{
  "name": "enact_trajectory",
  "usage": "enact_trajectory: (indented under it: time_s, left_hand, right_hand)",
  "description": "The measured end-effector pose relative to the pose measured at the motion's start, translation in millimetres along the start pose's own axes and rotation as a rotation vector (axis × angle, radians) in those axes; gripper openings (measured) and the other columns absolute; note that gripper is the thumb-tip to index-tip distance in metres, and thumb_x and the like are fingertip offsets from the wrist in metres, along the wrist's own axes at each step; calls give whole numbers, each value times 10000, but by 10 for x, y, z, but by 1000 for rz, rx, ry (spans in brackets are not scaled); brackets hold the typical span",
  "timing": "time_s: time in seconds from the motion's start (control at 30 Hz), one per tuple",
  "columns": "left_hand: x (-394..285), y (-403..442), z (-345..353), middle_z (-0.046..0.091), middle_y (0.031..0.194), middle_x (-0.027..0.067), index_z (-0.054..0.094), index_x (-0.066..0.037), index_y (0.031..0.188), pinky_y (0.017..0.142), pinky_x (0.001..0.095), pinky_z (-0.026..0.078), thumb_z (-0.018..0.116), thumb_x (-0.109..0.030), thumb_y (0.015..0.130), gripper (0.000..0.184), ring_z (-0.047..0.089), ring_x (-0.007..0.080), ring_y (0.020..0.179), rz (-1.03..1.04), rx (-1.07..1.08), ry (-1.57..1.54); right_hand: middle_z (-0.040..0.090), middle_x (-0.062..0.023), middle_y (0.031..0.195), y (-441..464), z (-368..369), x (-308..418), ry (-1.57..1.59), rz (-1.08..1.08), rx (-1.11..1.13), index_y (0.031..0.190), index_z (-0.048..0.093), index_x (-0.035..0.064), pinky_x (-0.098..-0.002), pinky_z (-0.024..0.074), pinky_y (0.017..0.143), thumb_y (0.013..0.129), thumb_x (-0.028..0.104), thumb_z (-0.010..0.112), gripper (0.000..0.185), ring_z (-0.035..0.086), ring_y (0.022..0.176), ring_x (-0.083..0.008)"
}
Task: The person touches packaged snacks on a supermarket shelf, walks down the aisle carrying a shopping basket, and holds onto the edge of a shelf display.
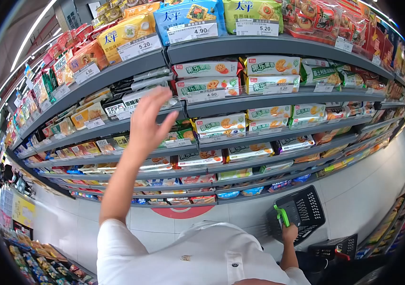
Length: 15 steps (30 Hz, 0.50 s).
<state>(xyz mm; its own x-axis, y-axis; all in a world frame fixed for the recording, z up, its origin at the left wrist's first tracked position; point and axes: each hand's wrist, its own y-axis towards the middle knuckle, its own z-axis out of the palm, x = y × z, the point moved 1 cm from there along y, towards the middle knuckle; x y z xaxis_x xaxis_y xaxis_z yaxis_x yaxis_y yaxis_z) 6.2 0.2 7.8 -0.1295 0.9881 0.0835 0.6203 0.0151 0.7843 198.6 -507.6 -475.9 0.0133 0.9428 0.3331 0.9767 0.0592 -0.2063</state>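
Note:
Raised in front of the shelves, my left hand (151, 121) has its thumb apart and its fingers forward, with nothing seen in it. It is nearest to a black and white snack pack (116, 108) and a white and red biscuit pack (205, 87); whether the fingertips touch anything I cannot tell. Low on the right, my right hand (289, 232) is closed around the bright green handle (282, 216) of a dark shopping basket (310, 209). The basket's visible inside shows no goods.
Curved grey shelves (269, 46) with price tags and packaged snacks span the view. A second dark basket (347, 246) with a red handle is at the lower right, near dark clothing. More goods (46, 261) line the lower left. The pale tiled floor (150, 228) has a red marking.

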Motion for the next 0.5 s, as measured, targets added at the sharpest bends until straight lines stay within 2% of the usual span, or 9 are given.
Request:
enact_trajectory:
  time_s: [0.07,0.1,0.17,0.2,0.23,0.33,0.37,0.43,0.5]
  left_hand:
    - [87,337,9,636,1133,197,526,-36,1286,935,430,469,718,-291,831,556,614,359,1062,48,-21,118]
    - [18,366,-13,636,1133,197,526,-36,1286,935,430,469,718,-291,831,556,614,359,1062,23,-37,98]
    - [134,573,28,623,1136,214,517,-20,1280,910,422,466,677,-340,859,552,593,390,1057,-324,355,127]
    - [243,651,90,611,1146,225,504,-12,1292,896,419,466,651,-410,867,600,588,392,1043,-211,265,103]
    - [322,720,136,611,1146,225,504,-12,1292,896,419,466,651,-410,867,600,588,392,1043,-207,264,97]
    - [359,1003,177,604,1179,222,503,-5,1303,913,401,457,660,-476,839,680,584,364,1073,-264,497,22]
    - [367,1085,227,604,1179,222,503,-5,1303,913,401,457,660,-476,839,680,584,364,1073,-259,498,19]
    - [397,1181,329,611,1186,206,530,-10,1275,898,381,466,684,-523,802,715,593,320,1077,-389,620,-55]
    - [397,1271,339,635,1155,185,546,-17,1267,854,371,492,697,-583,763,772,621,285,1018,-288,575,-35]
  right_hand:
    - [689,-206,825,93,68,49,-2,-22,-13,870,708,27,-466,529,733,781,348,724,334,678,825,-383]
    - [689,-206,825,89,-133,-168,-31,-20,-33,870,708,27,-466,529,733,781,348,724,334,678,825,-383]
    - [688,-208,826,119,-69,-150,-6,-30,-27,867,710,34,-470,529,728,778,348,723,326,677,822,-385]
    - [688,-208,826,115,-8,-129,1,-24,-28,867,710,34,-470,529,728,778,348,723,326,677,822,-385]
    - [688,-206,821,136,24,-142,-11,-33,-44,865,711,38,-471,529,724,775,343,726,319,676,816,-386]
    - [689,-202,812,91,-10,-134,-22,-45,-71,859,712,41,-471,530,718,770,335,732,307,676,804,-387]
    - [689,-200,808,79,-35,-108,-20,-55,-83,854,712,41,-470,531,716,767,331,734,304,676,798,-388]
    - [689,-199,805,58,-67,-93,-21,-49,-77,851,712,42,-470,531,714,765,328,736,300,676,793,-388]
    - [689,-197,802,50,-93,-69,-18,-44,-76,848,711,42,-469,532,712,763,324,737,296,676,789,-389]
